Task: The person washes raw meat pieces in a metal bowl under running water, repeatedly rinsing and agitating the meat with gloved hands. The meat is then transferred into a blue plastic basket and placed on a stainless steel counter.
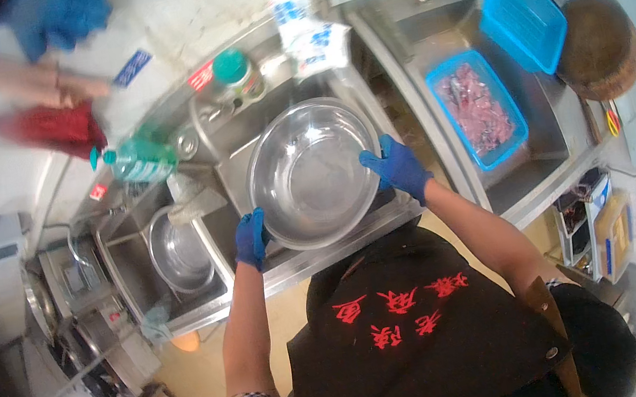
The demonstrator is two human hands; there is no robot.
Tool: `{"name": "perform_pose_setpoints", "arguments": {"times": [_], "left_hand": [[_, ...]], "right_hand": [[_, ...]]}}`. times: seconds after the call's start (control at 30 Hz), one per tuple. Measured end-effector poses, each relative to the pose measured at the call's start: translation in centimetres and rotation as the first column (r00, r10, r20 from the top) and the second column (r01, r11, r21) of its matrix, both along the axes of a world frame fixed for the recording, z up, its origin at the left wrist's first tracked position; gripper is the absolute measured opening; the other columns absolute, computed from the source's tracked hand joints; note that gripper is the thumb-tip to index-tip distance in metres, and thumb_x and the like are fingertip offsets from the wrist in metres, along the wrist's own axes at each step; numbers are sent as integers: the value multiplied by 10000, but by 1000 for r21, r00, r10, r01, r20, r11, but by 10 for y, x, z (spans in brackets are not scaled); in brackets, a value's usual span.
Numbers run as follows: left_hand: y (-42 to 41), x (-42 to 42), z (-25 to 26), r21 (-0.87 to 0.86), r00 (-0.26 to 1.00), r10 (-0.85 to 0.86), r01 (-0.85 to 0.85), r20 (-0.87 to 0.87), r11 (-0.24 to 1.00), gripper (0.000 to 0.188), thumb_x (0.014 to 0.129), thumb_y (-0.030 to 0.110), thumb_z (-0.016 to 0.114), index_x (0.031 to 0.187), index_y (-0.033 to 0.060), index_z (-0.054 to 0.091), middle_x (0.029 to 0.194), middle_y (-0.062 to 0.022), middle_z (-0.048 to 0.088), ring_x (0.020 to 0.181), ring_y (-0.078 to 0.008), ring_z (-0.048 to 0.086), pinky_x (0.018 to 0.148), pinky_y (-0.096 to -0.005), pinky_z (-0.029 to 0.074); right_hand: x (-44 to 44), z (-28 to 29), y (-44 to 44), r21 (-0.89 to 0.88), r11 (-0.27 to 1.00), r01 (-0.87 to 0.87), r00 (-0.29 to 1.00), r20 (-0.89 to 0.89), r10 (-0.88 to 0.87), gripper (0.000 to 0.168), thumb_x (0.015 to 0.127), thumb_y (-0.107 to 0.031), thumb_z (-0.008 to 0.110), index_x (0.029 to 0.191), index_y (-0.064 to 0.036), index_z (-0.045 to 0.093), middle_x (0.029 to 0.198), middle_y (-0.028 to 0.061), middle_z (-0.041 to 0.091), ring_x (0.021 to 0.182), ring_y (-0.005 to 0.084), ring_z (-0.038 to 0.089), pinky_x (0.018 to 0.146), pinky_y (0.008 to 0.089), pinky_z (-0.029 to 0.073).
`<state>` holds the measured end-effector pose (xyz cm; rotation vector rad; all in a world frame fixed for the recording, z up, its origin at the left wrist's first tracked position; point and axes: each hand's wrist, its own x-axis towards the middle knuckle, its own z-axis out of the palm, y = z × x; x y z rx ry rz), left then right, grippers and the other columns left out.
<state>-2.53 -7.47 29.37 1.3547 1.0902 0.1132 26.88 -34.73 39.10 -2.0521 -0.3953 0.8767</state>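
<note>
Both my hands wear blue gloves and grip a wide, round metal basin (325,182) by its rim. My left hand (251,239) holds the near left side, its thumb up along the wall. At the right side, my right hand (399,167) has its thumb over the rim and its other fingers partly hidden behind the basin. The basin appears to hold nothing solid; I cannot tell if there is water in it. It is over the middle bowl of a steel sink (237,161). Another metal basin (180,251) lies in the sink bowl on the left.
Right of a gap, another sink (529,171) holds a blue plastic basket (479,110) of pinkish raw meat or fish. A second blue basket (524,22) leans by a round wooden chopping block (599,45). Behind the basin stand a green-lidded jar (235,71), a green bottle (140,160) and white packets (318,42).
</note>
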Motion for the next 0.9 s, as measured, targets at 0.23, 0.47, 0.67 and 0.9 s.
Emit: {"name": "perform_pose_setpoints", "arguments": {"times": [0.23, 0.47, 0.67, 0.9], "left_hand": [[60, -105, -158, -44, 998, 53, -54, -28, 998, 262, 895, 227, 675, 1080, 44, 646, 857, -72, 651, 709, -194, 604, 627, -365, 497], [73, -91, -150, -69, 940, -127, 111, -316, 991, 354, 918, 352, 643, 1066, 31, 629, 813, -80, 626, 677, -195, 582, 629, -362, 487], [39, -33, -84, -55, 996, 83, -81, 24, 995, 559, 952, 316, 639, 1389, 6, 480, 1262, -159, 573, 1156, -248, 556, 1010, -382, 446], [-61, 104, -17, -894, 847, 361, 254, 390, 370, 446, 1043, 376, 482, 1362, 67, 521, 1296, -91, 584, 1173, -252, 563, 1066, -386, 420]], "right_hand": [[-46, -211, 88, -159, 956, -247, 949, 158, 272, 462, 900, -377, 659, 1150, -5, 548, 1050, 256, 656, 976, 403, 648, 852, 470, 510], [-52, -255, 114, -196, 967, -161, 981, 74, 178, 558, 879, -344, 656, 1311, -29, 498, 1222, 263, 624, 1124, 439, 601, 960, 478, 481], [-55, -260, 84, -297, 944, -143, 912, 331, 242, 654, 847, -390, 683, 1344, -10, 492, 1244, 274, 610, 1135, 425, 599, 985, 476, 470], [-84, -137, 109, 246, 963, 111, 963, -266, -43, 421, 976, -437, 533, 1100, -65, 687, 1078, 203, 693, 977, 339, 677, 841, 418, 510]]}}
